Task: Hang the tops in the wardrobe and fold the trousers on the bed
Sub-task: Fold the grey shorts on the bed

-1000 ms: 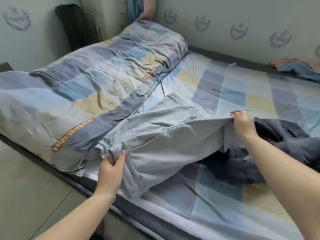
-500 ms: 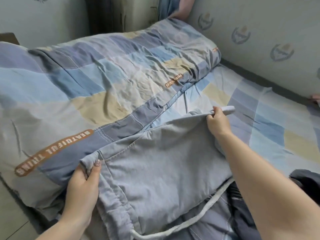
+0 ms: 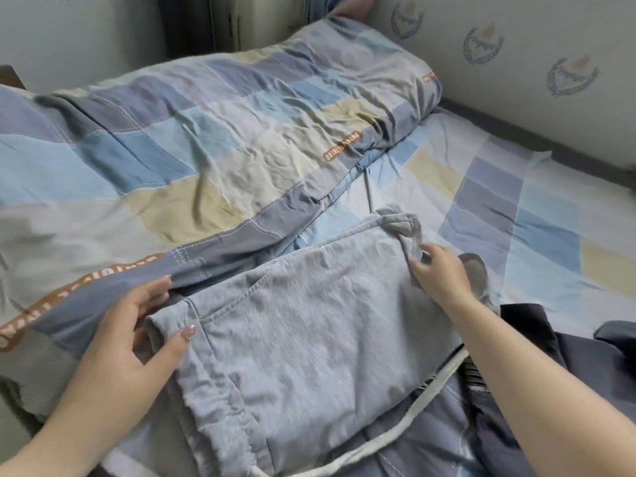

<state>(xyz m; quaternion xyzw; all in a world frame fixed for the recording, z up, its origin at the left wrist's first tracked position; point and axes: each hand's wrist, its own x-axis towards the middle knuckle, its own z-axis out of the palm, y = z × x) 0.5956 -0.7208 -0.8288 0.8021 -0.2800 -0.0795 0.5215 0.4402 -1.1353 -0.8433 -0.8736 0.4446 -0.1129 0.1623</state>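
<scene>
Light grey trousers [image 3: 309,332] lie folded on the bed [image 3: 499,201], waistband and white drawstring [image 3: 406,421] toward me. My left hand [image 3: 134,335] rests at their left corner, thumb on the cloth, fingers spread and relaxed near the folded duvet. At the trousers' far right corner, beside a bunched cuff [image 3: 406,232], is my right hand [image 3: 440,277]; its fingers are loosely bent and blurred, touching the cloth. A dark grey garment [image 3: 568,366] lies crumpled at the right, under my right forearm.
A thick folded checked duvet [image 3: 206,156] fills the left of the bed, right against the trousers. A wall with crest prints [image 3: 516,46] runs along the bed's far side. The bed's near edge and a strip of floor show at the bottom left.
Both hands have laid the trousers down flat after folding them over to the left. The grips on both corners have loosened, and my right hand has slid right along the far edge.
</scene>
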